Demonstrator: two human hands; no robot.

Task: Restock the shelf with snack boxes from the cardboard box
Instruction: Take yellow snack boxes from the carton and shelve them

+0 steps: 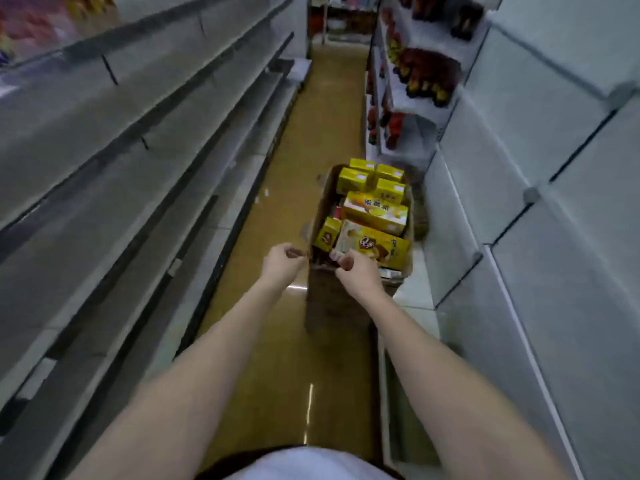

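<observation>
1. Snack boxes [375, 213] are lying packed in the open cardboard box [320, 299], which is sitting on the aisle floor [277, 341] close against the right-hand shelving [519, 202] — small yellow cartons at the far end, wider flat ones nearer.
2. The left hand [282, 261] is curling its fingers at the near left flap; it looks to be pinching the flap edge, though the blur is making that uncertain.
3. The right hand [356, 271] is bending over the near rim, fingers curled; whether it is gripping the cardboard or a snack box, I cannot tell.
4. The snack boxes are likely light, stiff paperboard — easily dented at corners, so they are probably best taken across the broad faces or by the short ends.
5. The grey shelves on the left [121, 168] are standing bare, waiting for stock.
</observation>
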